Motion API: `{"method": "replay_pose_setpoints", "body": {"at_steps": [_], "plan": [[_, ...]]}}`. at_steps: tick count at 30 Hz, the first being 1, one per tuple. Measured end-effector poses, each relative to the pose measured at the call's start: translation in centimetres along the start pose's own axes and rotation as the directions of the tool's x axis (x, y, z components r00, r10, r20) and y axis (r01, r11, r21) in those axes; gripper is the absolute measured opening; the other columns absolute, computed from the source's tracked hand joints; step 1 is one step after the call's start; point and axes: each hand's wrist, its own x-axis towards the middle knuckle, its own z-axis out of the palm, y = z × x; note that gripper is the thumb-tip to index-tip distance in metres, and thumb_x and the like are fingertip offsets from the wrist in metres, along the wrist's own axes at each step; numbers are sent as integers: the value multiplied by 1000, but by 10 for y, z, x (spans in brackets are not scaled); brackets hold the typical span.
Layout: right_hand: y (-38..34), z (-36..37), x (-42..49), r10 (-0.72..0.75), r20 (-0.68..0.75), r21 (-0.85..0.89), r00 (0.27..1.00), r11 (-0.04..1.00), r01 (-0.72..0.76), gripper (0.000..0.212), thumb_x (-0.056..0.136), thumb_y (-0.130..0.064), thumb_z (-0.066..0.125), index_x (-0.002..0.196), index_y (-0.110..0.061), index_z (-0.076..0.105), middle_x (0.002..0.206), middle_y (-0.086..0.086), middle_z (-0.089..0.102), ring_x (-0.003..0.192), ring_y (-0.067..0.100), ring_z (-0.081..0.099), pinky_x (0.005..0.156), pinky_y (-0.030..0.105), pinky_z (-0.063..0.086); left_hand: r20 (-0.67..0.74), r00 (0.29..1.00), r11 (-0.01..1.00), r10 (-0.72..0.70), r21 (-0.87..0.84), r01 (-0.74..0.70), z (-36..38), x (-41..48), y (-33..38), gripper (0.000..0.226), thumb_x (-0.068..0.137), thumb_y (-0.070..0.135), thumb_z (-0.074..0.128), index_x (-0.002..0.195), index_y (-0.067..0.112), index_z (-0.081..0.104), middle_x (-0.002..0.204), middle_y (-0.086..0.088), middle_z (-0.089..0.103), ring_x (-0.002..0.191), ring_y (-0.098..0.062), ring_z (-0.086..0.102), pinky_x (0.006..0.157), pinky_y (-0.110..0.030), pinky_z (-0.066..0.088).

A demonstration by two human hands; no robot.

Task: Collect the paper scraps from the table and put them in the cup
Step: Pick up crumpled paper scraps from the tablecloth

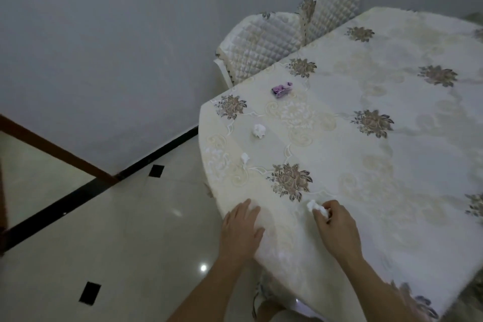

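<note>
**Here, four paper scraps, one of them in the right hand**

Four crumpled scraps show in all, three white and one purple. The nearest white scrap [317,207] is on the tablecloth close to the near edge of the table [392,191], pinched between the curled fingertips and thumb of the right hand [335,222]. Whether it is lifted clear of the cloth cannot be told.

The second white scrap [245,158], the smallest, lies by the left rim of the table, well apart from the hands. The third white scrap [259,131] lies a little farther in and beyond it. The purple scrap [281,89] sits farthest away, near the far left edge, between two of the flower motifs.

The left hand [241,225] lies flat on the rounded near edge of the table, fingers straight and spread, holding nothing.

The table wears a cream tablecloth with brownish flower motifs scattered over it. Two chairs [261,42] with quilted pale covers stand side by side against the far left edge. The floor [117,230] is glossy pale tile with two small black square insets, and a dark skirting runs along the grey wall.
</note>
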Motion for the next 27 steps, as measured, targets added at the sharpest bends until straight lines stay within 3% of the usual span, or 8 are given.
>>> {"method": "replay_pose_setpoints", "body": {"at_steps": [3, 8, 15, 21, 27], "plan": [[-21, 10, 21, 33, 5, 34, 999, 999, -33, 19, 95, -44, 54, 94, -25, 53, 87, -1, 55, 75, 18, 53, 58, 31, 35, -20, 999, 998, -31, -48, 30, -24, 41, -16, 53, 94, 40, 54, 144, 30, 40, 156, 4, 30, 141, -18, 30, 114, -37, 23], [-41, 13, 51, 75, -6, 17, 997, 997, -75, 15, 94, -42, 54, 97, -28, 54, 89, -5, 56, 74, 15, 56, 60, 32, 43, 3, 1000, 995, -30, -99, 30, -45, 106, -33, 55, 93, 34, 58, 144, 25, 40, 150, -1, 35, 132, -22, 39, 105, -40, 39], [-45, 12, 57, 145, -51, -9, 988, 989, -145, 15, 95, -43, 52, 93, -28, 53, 85, -7, 55, 69, 6, 52, 52, 28, 33, 0, 997, 989, 73, -131, -73, -52, 168, -65, 53, 88, 26, 66, 138, 25, 50, 139, -3, 45, 114, -24, 49, 94, -36, 46], [-52, 25, 52, 247, -79, 7, 966, 969, -248, 12, 94, -40, 54, 92, -28, 53, 85, -5, 56, 70, 10, 53, 54, 30, 39, 23, 981, 974, 190, -131, -186, -57, 190, -72, 40, 88, 26, 67, 127, 22, 62, 116, -3, 59, 101, -25, 50, 83, -39, 49], [-59, 43, 51, 307, -42, -87, 951, 947, -309, 22, 93, -37, 56, 111, -25, 61, 99, 0, 55, 88, 24, 59, 65, 33, 43, -36, 959, 950, 282, -132, -285, -49, 200, -84, 28, 81, 23, 74, 108, 18, 71, 99, -2, 64, 86, -25, 55, 72, -38, 52]]}}
